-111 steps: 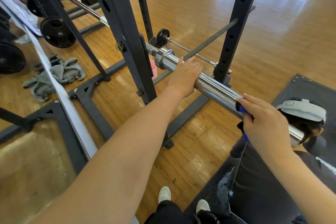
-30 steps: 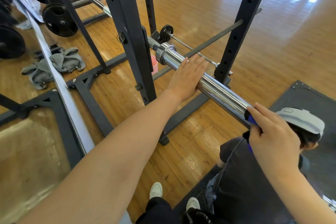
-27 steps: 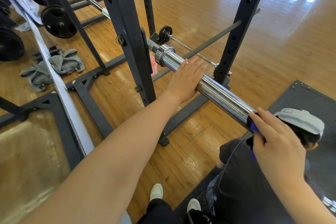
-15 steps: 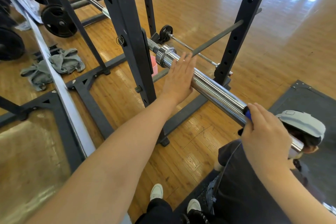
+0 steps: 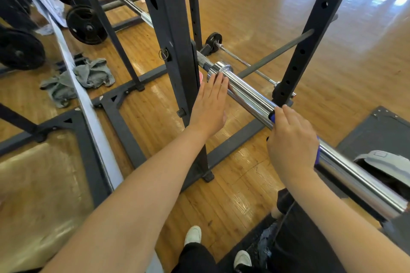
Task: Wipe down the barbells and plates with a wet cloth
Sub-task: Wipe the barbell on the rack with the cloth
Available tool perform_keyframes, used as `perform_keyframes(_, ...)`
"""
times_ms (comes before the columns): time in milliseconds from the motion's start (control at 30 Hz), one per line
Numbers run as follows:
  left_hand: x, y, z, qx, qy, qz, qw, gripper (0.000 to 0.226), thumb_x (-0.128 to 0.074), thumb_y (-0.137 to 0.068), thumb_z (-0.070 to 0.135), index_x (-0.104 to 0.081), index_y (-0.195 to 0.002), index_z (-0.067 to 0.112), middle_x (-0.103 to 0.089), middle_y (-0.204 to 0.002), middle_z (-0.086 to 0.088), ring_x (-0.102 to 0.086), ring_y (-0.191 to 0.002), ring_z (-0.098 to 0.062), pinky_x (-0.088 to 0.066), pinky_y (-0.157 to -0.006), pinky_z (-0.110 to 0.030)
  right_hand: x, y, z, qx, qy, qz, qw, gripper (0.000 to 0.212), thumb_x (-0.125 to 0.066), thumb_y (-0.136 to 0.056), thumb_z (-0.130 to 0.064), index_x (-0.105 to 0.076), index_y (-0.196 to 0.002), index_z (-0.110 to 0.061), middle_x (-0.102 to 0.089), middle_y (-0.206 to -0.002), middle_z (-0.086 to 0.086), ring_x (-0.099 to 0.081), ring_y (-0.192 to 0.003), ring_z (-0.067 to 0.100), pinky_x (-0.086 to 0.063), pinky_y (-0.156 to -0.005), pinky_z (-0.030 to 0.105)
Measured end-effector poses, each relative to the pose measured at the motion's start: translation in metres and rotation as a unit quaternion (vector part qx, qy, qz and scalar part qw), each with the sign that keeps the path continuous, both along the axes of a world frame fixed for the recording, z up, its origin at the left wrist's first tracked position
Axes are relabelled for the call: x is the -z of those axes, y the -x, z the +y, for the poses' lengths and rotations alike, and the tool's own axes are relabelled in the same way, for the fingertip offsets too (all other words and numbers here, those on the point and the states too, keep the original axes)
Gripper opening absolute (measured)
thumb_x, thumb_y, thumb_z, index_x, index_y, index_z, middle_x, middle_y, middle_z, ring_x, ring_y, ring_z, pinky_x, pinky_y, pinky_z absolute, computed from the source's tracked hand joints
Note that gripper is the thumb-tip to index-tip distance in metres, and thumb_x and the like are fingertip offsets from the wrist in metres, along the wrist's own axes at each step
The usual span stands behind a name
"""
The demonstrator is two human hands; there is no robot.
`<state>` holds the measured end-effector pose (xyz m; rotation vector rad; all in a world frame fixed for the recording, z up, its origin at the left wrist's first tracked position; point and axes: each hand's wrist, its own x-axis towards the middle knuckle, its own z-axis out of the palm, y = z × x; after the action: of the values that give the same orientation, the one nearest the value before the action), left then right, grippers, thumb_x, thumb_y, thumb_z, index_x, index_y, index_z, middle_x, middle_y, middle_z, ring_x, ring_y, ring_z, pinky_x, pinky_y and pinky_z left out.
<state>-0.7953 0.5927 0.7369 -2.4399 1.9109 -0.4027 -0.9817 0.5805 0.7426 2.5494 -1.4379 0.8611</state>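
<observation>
- Across the wooden floor stands a black rack, with a mirror at the left.
- A chrome barbell sleeve runs from the rack's near upright toward the near right.
- The left hand lies flat, fingers straight and together, against the sleeve's left side just below its collar.
- The right hand curls over the sleeve farther right, gripping a blue cloth around it.
- A grey rag lies on the floor by the mirror.
</observation>
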Motion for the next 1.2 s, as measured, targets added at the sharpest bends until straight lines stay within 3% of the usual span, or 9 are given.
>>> perform_keyframes(267,0.013,-0.038,-0.004,0.110,0.013,-0.001,0.994,0.085,-0.050,-0.086,0.045,-0.013,-0.149,0.002,-0.013,-0.157,-0.014,-0.007,-0.146,-0.028,-0.001,-0.116,-0.043,-0.003,-0.057,-0.015,0.003,0.005,0.023,1.000,0.041,-0.070,-0.073,0.008,-0.061,-0.112,0.009,-0.064,-0.111,0.027,-0.063,-0.103,0.042,-0.050,-0.088,0.052)
perform_keyframes(433,0.013,-0.063,-0.008,0.176,0.024,-0.027,0.984,0.081,-0.053,-0.085,0.044,-0.022,-0.147,0.003,-0.025,-0.154,-0.014,-0.021,-0.143,-0.029,-0.011,-0.114,-0.042,0.000,-0.087,-0.023,-0.020,0.006,0.044,0.999,0.049,-0.074,-0.075,-0.007,-0.058,-0.119,0.008,-0.059,-0.121,0.026,-0.058,-0.112,0.041,-0.046,-0.095,0.052)
perform_keyframes(533,0.015,-0.067,-0.010,0.200,0.039,-0.001,0.979,0.083,-0.059,-0.081,0.037,-0.022,-0.146,0.001,-0.027,-0.153,-0.016,-0.024,-0.142,-0.031,-0.012,-0.113,-0.041,0.004,-0.101,-0.025,-0.024,-0.002,0.066,0.998,0.057,-0.073,-0.070,0.004,-0.055,-0.124,0.008,-0.055,-0.128,0.027,-0.053,-0.118,0.042,-0.043,-0.099,0.054)
perform_keyframes(733,0.017,-0.074,-0.008,0.211,0.049,0.036,0.976,0.086,-0.059,-0.081,0.025,-0.005,-0.144,0.002,-0.019,-0.155,-0.017,-0.015,-0.144,-0.029,-0.015,-0.117,-0.041,0.008,-0.114,-0.032,-0.040,0.022,0.066,0.997,0.058,-0.071,-0.066,0.014,-0.058,-0.122,0.005,-0.057,-0.127,0.024,-0.053,-0.119,0.040,-0.044,-0.098,0.053)
perform_keyframes(900,0.020,-0.085,0.002,0.194,0.064,0.120,0.972,0.088,-0.063,-0.078,0.015,-0.006,-0.143,0.001,-0.020,-0.154,-0.019,-0.005,-0.142,-0.025,-0.005,-0.115,-0.039,0.006,-0.128,-0.026,-0.146,0.013,0.031,0.989,0.051,-0.070,-0.069,0.012,-0.063,-0.118,0.000,-0.062,-0.122,0.017,-0.057,-0.116,0.035,-0.045,-0.097,0.052)
perform_keyframes(967,0.027,-0.092,0.015,0.173,0.053,0.136,0.974,0.089,-0.062,-0.079,0.016,-0.002,-0.144,0.002,-0.013,-0.156,-0.017,-0.001,-0.142,-0.024,-0.003,-0.115,-0.038,0.008,-0.137,-0.019,-0.174,0.005,0.042,0.984,0.054,-0.074,-0.066,0.011,-0.063,-0.118,0.000,-0.063,-0.121,0.016,-0.059,-0.114,0.034,-0.044,-0.097,0.049)
perform_keyframes(1067,0.046,-0.109,0.037,0.133,-0.009,0.144,0.981,0.083,-0.050,-0.091,0.021,0.014,-0.142,0.007,0.017,-0.151,-0.009,0.017,-0.139,-0.021,0.010,-0.113,-0.034,0.019,-0.159,-0.009,-0.202,-0.016,0.081,0.976,0.061,-0.081,-0.059,0.009,-0.064,-0.117,0.001,-0.064,-0.119,0.016,-0.061,-0.111,0.032,-0.041,-0.097,0.046)
perform_keyframes(1200,0.061,-0.134,0.051,0.081,-0.068,0.114,0.988,0.073,-0.031,-0.098,0.029,0.026,-0.136,0.005,0.033,-0.144,-0.012,0.029,-0.137,-0.025,0.013,-0.115,-0.036,0.038,-0.195,0.000,-0.248,-0.060,0.128,0.958,0.067,-0.083,-0.052,0.008,-0.064,-0.116,0.003,-0.064,-0.119,0.017,-0.062,-0.109,0.033,-0.048,-0.091,0.047)
